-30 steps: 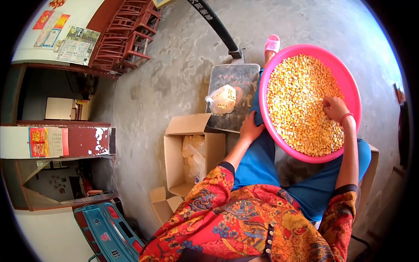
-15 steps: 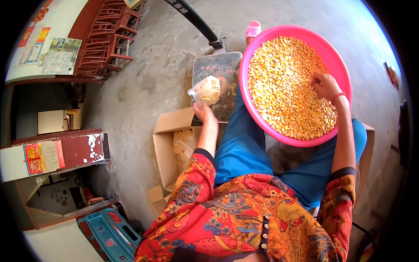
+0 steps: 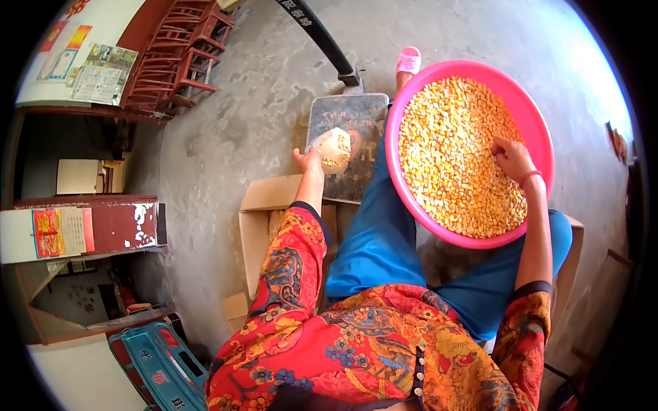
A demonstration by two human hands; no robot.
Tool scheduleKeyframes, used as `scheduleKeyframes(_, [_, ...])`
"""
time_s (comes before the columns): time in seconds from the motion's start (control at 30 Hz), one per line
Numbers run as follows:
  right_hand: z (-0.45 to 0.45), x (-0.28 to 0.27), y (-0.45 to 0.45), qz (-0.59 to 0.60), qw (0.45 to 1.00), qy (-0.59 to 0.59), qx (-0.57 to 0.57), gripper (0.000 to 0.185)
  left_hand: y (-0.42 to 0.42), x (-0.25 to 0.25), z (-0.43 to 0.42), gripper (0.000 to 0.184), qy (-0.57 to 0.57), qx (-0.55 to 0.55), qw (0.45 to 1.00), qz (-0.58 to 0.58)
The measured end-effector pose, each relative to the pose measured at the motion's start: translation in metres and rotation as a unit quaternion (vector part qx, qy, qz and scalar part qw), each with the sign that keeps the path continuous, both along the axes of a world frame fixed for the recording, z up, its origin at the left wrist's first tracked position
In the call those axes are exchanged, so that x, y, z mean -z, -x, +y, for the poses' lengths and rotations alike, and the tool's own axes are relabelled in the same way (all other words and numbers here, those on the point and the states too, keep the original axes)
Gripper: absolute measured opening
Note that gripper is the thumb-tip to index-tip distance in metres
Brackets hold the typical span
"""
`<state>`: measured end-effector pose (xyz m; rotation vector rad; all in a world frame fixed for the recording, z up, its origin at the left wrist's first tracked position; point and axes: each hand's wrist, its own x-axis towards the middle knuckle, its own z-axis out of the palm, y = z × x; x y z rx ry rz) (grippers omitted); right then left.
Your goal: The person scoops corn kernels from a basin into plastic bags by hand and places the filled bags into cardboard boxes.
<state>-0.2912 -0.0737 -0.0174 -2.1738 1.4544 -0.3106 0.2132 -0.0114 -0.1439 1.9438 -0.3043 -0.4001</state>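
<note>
A clear plastic bag (image 3: pixel 336 151) with some corn kernels in it rests on the dark scale platform (image 3: pixel 343 179). My left hand (image 3: pixel 308 160) is closed around the bag's left end, which its fingers cover. Across my thighs sits a pink basin (image 3: pixel 543 130) with a broad heap of yellow corn kernels (image 3: pixel 456 161). Over the right part of that heap is my right hand (image 3: pixel 510 159), its fingers curled together and pointing down to the kernels. Whatever lies between those fingertips is hidden.
An open cardboard box (image 3: pixel 271 194) stands left of my legs, partly under my left arm. The scale's black post (image 3: pixel 319 38) rises beyond the platform. Red wooden chairs (image 3: pixel 178 58) are stacked at the far left. A teal case (image 3: pixel 161 366) lies at lower left.
My left hand has moved forward and now grips the bag's end, covering it. My right hand stays over the corn with fingers curled. The whole view has shifted slightly.
</note>
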Motion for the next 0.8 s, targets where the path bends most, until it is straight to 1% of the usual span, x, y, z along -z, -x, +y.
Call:
scheduleKeyframes(0.03, [0.0,0.0,-0.001,0.0,1.0,0.002,-0.004,0.011,-0.003,0.003,0.0,0.061,0.015,-0.003,1.0,0.013])
scheduleKeyframes(0.1, [0.001,-0.001,-0.003,-0.007,1.0,0.009,0.007,0.01,-0.009,0.004,-0.003,0.062,-0.024,0.03,0.998,0.04])
scheduleKeyframes(0.13, [0.002,-0.002,-0.005,-0.004,1.0,0.012,0.008,0.01,-0.008,0.004,-0.003,0.062,-0.022,0.027,0.999,0.041])
scheduleKeyframes(0.17, [0.001,-0.003,-0.005,-0.003,1.0,0.014,0.004,0.01,-0.006,0.005,-0.001,0.061,-0.004,0.015,0.997,0.079])
scheduleKeyframes(0.23, [0.001,-0.002,-0.006,0.0,1.0,0.002,0.015,0.011,-0.012,0.017,0.005,0.059,0.014,-0.003,0.993,0.118])
scheduleKeyframes(0.33, [0.0,-0.002,-0.007,-0.007,1.0,-0.009,0.018,0.011,-0.014,0.027,0.011,0.064,0.011,-0.03,0.98,0.197])
scheduleKeyframes(0.37, [0.0,-0.001,-0.006,-0.002,1.0,-0.005,0.013,0.011,-0.012,0.03,0.014,0.067,0.017,-0.001,0.983,0.181])
scheduleKeyframes(0.4, [-0.001,0.002,-0.005,-0.008,1.0,-0.003,0.014,0.011,-0.006,0.027,0.016,0.07,0.025,0.026,0.985,0.166])
scheduleKeyframes(0.43, [-0.001,0.003,-0.005,-0.014,1.0,0.0,0.014,0.01,0.001,0.017,0.015,0.07,0.033,0.019,0.985,0.171])
scheduleKeyframes(0.5, [0.0,0.003,-0.006,-0.008,1.0,0.009,0.023,0.01,0.008,-0.005,0.012,0.07,0.037,0.02,0.975,0.216])
scheduleKeyframes(0.53, [0.0,0.004,-0.006,-0.007,1.0,0.007,0.025,0.01,0.012,-0.007,0.01,0.07,0.046,0.012,0.975,0.219])
scheduleKeyframes(0.6, [-0.001,0.005,-0.006,-0.005,1.0,0.005,0.03,0.01,0.022,-0.01,0.003,0.065,0.004,-0.008,0.999,0.032])
scheduleKeyframes(0.63, [0.0,0.005,-0.007,-0.003,0.999,0.003,0.031,0.01,0.019,-0.006,0.0,0.065,0.011,-0.015,0.999,0.035])
scheduleKeyframes(0.7, [0.0,0.003,-0.008,-0.004,1.0,0.011,0.027,0.009,0.015,-0.004,-0.002,0.068,0.054,0.009,0.995,0.082])
scheduleKeyframes(0.73, [0.0,0.001,-0.01,-0.001,0.999,0.004,0.036,0.008,0.018,-0.01,-0.003,0.065,0.074,-0.014,0.995,0.058])
scheduleKeyframes(0.77, [0.0,0.0,-0.011,0.002,0.999,-0.006,0.045,0.008,0.011,-0.01,-0.007,0.065,0.076,-0.019,0.995,0.06])
scheduleKeyframes(0.8, [0.001,-0.001,-0.012,0.0,0.999,-0.001,0.044,0.008,-0.004,-0.005,-0.015,0.065,0.142,-0.023,0.986,0.086])
